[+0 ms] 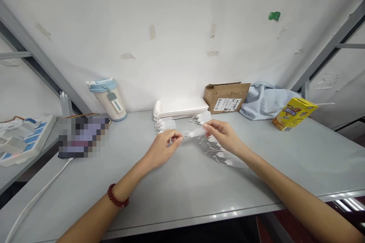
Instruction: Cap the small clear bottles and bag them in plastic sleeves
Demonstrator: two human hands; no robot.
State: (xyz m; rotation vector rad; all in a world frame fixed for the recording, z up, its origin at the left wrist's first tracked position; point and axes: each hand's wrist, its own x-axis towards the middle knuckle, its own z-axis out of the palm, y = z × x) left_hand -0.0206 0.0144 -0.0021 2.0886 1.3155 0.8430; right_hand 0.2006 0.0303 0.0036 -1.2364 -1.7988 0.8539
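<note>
Over the middle of the table, my right hand (222,133) pinches a small translucent squeeze bottle (199,132) by its body. The bottle lies nearly level, its white pointed nozzle turned to the left. At the nozzle's end, my left hand (165,147) has thumb and forefinger closed on a thin, dark needle-like piece; its held end is hidden by the fingertips. Similar bottles with thin white straps (221,154) lie in a row beneath and beside my right hand, partly covered by it. Another group of bottles (165,123) rests behind my left hand.
Against the wall stand a stack of white trays (181,108), a cardboard box (226,98) and a bunched blue cloth (265,98). A yellow drink carton (295,114) with a straw is at right. A tumbler (108,100), a blurred-out phone (84,138), its white cable and a power strip (27,140) are at left.
</note>
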